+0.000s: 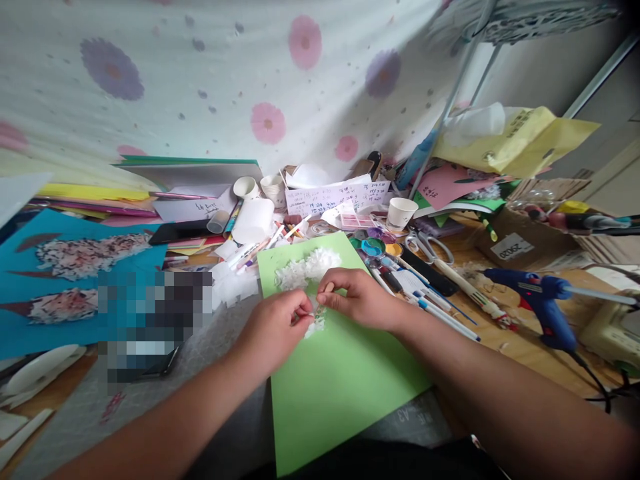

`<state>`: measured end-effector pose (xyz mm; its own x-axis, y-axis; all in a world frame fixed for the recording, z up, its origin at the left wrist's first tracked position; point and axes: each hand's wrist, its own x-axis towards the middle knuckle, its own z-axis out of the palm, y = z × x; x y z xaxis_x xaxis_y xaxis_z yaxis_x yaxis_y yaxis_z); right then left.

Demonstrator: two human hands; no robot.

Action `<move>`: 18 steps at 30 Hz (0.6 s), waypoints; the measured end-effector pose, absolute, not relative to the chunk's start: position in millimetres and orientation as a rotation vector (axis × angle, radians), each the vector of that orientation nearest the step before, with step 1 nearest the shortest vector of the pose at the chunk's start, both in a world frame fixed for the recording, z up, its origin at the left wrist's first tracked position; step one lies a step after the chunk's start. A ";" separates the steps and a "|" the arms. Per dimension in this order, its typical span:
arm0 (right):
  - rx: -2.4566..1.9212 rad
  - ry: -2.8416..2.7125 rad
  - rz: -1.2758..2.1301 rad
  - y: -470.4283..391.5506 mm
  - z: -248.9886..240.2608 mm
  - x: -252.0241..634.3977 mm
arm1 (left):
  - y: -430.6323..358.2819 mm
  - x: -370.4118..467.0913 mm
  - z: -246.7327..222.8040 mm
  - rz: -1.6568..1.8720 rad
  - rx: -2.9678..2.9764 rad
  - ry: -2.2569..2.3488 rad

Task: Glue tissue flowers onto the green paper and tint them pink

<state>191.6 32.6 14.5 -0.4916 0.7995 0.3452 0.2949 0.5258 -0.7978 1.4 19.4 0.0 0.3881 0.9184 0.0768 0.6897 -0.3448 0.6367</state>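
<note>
A green sheet of paper [345, 400] lies in front of me, with a curved cluster of white torn paper bits [303, 268] stuck or resting on its upper part. A smaller patch of white bits [316, 327] shows just below my fingers. My right hand [365, 299] is closed around a short light-brown wooden stick [328, 288], its tip low over the sheet. My left hand [277, 328] is closed in a pinch beside it, fingertips at a small white paper bit [311, 315]. Both hands nearly meet above the green sheet.
Paints [373, 247], brushes and pens [425, 300] crowd the sheet's right side, with scissors [431, 248] behind. A blue glue gun [537, 303] stands farther right. Paper cups [401, 213] line the back. Left are a blue sheet [60, 233] and a grey cutting mat [210, 393].
</note>
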 end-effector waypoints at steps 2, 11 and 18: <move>-0.903 -2.059 0.868 31.7 13.6 190.7 | 19.3 -0.7 1.1 0.562 2.179 1.396; -1.016 -2.428 0.433 15.9 24.3 172.9 | 17.0 -13.3 15.9 0.554 2.181 1.473; -0.945 -2.007 0.829 23.7 20.6 188.9 | 31.9 -44.1 32.5 0.725 2.036 1.597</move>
